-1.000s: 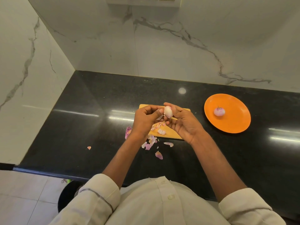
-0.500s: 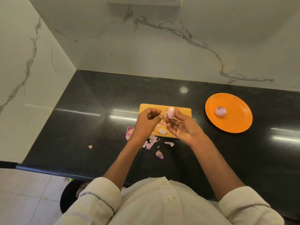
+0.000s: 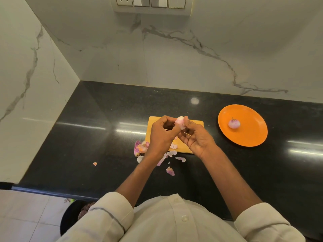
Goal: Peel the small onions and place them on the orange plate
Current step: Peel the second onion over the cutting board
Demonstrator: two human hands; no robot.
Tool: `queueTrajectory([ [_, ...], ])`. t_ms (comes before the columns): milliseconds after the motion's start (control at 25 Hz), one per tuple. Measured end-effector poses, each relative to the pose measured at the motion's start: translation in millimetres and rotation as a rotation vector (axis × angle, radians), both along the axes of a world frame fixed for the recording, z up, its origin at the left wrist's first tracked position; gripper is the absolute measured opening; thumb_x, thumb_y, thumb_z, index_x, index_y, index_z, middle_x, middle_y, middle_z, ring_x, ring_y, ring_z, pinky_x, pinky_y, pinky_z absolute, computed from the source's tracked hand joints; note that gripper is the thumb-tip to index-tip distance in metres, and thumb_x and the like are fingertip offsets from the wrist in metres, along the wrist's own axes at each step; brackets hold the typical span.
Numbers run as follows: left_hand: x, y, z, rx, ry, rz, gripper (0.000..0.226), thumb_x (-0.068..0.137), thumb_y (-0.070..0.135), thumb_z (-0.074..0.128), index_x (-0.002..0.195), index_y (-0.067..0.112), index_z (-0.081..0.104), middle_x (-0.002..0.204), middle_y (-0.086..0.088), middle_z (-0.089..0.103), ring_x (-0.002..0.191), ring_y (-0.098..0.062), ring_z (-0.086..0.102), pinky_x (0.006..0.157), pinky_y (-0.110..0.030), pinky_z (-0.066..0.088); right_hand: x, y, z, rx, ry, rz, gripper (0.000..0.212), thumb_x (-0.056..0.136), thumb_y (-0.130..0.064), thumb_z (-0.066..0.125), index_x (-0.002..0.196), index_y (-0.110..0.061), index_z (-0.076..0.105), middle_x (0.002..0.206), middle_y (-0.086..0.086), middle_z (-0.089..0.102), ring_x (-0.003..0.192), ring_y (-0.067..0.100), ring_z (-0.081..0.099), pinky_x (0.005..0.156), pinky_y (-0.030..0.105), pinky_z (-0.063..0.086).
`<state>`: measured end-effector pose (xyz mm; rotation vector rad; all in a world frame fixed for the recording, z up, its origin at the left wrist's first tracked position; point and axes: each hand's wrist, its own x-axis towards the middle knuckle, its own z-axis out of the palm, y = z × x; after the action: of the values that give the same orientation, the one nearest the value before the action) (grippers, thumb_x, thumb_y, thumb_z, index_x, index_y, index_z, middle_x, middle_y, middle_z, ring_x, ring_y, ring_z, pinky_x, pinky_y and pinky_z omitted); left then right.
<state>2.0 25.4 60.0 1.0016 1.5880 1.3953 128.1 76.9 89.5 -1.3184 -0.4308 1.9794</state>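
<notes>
Hands meet above the far edge of a yellow cutting board [image 3: 195,124] on a black counter [image 3: 87,137]. The right hand [image 3: 196,138] has its palm turned up, and its thumb and fingertips hold a small pale pink onion [image 3: 180,122]. The left hand [image 3: 161,135] is curled, its fingertips pinching at the left side of that same onion; whether they grip the bulb itself or a loose bit of skin cannot be told.

To the right, well apart from the board, lies an orange plate [image 3: 251,137], and on it sits one peeled onion [image 3: 233,123], purple-white, left of the plate's middle.

Loose pink and white onion skins [image 3: 139,148] lie at the near left corner of the board and spill onto the counter toward the person. A single skin [image 3: 170,171] lies nearer still, and a tiny scrap [image 3: 94,164] sits alone farther left.

White marble walls [image 3: 174,58] stand behind and to the left of the counter, with a switch panel [image 3: 150,2] at the top of the far wall. Cream sleeves [image 3: 111,212] show at the near edge.
</notes>
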Motion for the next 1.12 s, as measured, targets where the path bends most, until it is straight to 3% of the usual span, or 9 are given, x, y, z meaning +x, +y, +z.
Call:
queueTrajectory([
  [280, 2.7, 5.5, 3.6, -0.051, -0.054, 0.063, 0.018, 0.095, 0.019, 0.080, 0.109, 0.012, 0.071, 0.098, 0.000, 0.075, 0.090, -0.011, 0.074, 0.080, -0.024, 0.062, -4.0, -1.2, 12.0, 0.039, -0.070, 0.023, 0.015, 0.096, -0.018, 0.074, 0.110, -0.011, 0.072, 0.119, 0.016, 0.071, 0.109, 0.032, 0.071, 0.088, 0.040, 0.063],
  [400, 0.8, 5.5, 5.1, -0.077, -0.078, 0.099, 0.019, 0.091, 0.012, 0.083, 0.107, 0.009, 0.073, 0.097, -0.003, 0.076, 0.087, -0.010, 0.074, 0.079, -0.024, 0.062, -6.8, -3.7, 13.6, 0.025, -0.045, 0.037, 0.020, 0.096, -0.020, 0.075, 0.111, -0.009, 0.071, 0.120, 0.018, 0.071, 0.105, 0.031, 0.072, 0.086, 0.038, 0.063],
  [600, -14.8, 8.3, 7.7, -0.050, -0.126, -0.047, 0.016, 0.101, 0.014, 0.073, 0.116, 0.009, 0.074, 0.109, -0.006, 0.078, 0.104, -0.021, 0.077, 0.091, -0.035, 0.064, -1.8, 4.3, 14.5, 0.085, -0.089, 0.062, 0.020, 0.098, -0.026, 0.073, 0.113, -0.012, 0.071, 0.119, 0.020, 0.071, 0.102, 0.031, 0.072, 0.095, 0.045, 0.062],
  [760, -14.3, 6.6, 7.7, -0.060, -0.088, -0.012, 0.017, 0.101, 0.016, 0.073, 0.114, 0.006, 0.076, 0.104, -0.009, 0.079, 0.092, -0.017, 0.076, 0.085, -0.035, 0.064, -0.1, 4.9, 10.4, 0.085, -0.148, 0.084, 0.024, 0.101, -0.031, 0.068, 0.112, -0.010, 0.068, 0.113, 0.019, 0.069, 0.095, 0.028, 0.068, 0.096, 0.042, 0.058],
  [840, -13.0, 7.6, 6.0, -0.050, -0.079, 0.002, 0.017, 0.101, 0.018, 0.074, 0.113, 0.007, 0.076, 0.105, -0.008, 0.079, 0.095, -0.020, 0.077, 0.089, -0.040, 0.066, 0.8, 4.1, 8.4, 0.101, -0.124, 0.112, 0.029, 0.100, -0.032, 0.070, 0.113, -0.007, 0.070, 0.113, 0.018, 0.070, 0.098, 0.028, 0.066, 0.103, 0.044, 0.055],
  [1000, -10.2, 8.1, 2.3, -0.058, -0.014, 0.018, 0.012, 0.102, 0.024, 0.073, 0.109, 0.014, 0.074, 0.103, -0.003, 0.077, 0.098, -0.022, 0.077, 0.091, -0.047, 0.066, 5.4, 5.9, 6.8, 0.187, -0.107, 0.196, 0.023, 0.100, -0.020, 0.068, 0.118, -0.006, 0.075, 0.114, 0.018, 0.075, 0.107, 0.031, 0.069, 0.112, 0.053, 0.049],
  [1120, -9.5, 8.0, 0.8, -0.056, 0.039, 0.093, 0.006, 0.101, 0.018, 0.073, 0.103, 0.013, 0.070, 0.098, -0.005, 0.075, 0.093, -0.023, 0.075, 0.087, -0.045, 0.066, 7.5, 5.6, 11.0, 0.255, -0.071, 0.247, 0.027, 0.107, -0.013, 0.055, 0.128, -0.007, 0.071, 0.122, 0.018, 0.073, 0.102, 0.027, 0.072, 0.099, 0.044, 0.055],
])
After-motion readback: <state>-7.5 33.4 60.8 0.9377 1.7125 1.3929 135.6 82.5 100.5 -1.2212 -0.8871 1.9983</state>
